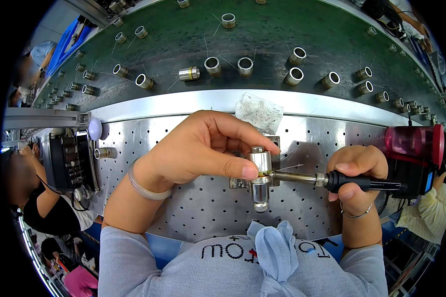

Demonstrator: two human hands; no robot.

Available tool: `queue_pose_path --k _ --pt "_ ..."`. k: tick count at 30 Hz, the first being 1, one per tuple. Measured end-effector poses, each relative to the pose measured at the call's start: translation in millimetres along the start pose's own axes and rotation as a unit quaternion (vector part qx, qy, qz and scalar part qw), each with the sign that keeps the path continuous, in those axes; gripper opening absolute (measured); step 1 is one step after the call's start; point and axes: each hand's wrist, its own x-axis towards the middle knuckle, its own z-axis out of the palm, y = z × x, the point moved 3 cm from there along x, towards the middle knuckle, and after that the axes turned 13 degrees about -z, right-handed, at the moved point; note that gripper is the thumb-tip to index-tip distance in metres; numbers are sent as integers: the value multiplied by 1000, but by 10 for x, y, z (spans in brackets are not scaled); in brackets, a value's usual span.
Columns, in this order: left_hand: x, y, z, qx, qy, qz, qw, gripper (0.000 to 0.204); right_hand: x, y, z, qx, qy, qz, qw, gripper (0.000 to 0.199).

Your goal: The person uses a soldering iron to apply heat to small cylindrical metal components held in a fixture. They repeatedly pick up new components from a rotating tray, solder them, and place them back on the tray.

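Observation:
My left hand (195,148) is closed, thumb and fingers pinching a shiny metal cylinder (261,159) above the perforated plate. A yellowish band runs round the cylinder, and a thin wire sticks out near it on the right. Below the band a polished, round-ended metal part (260,192) continues in line; I cannot tell whether it is one piece with the cylinder. My right hand (359,166) grips the dark handle of a soldering iron (302,177), whose tip meets the cylinder at the band. Partly hidden behind them is a dark metal block (239,182).
Beyond the silvery perforated plate (198,218) runs a green belt (173,37) bearing several metal rings with wires. A stained pad (259,115) lies at the plate's far edge. Another ring (105,153) and a black device (64,163) stand left; a pink container (414,143) is right.

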Motion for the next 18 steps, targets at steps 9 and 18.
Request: queue_pose_path --k 9,18 --pt "-19 14 9 -4 -8 1 1000 42 26 -16 22 -3 -13 -12 1000 28" --pt "-32 15 5 -3 -2 -7 1000 42 25 -5 13 8 -3 -4 1000 29"
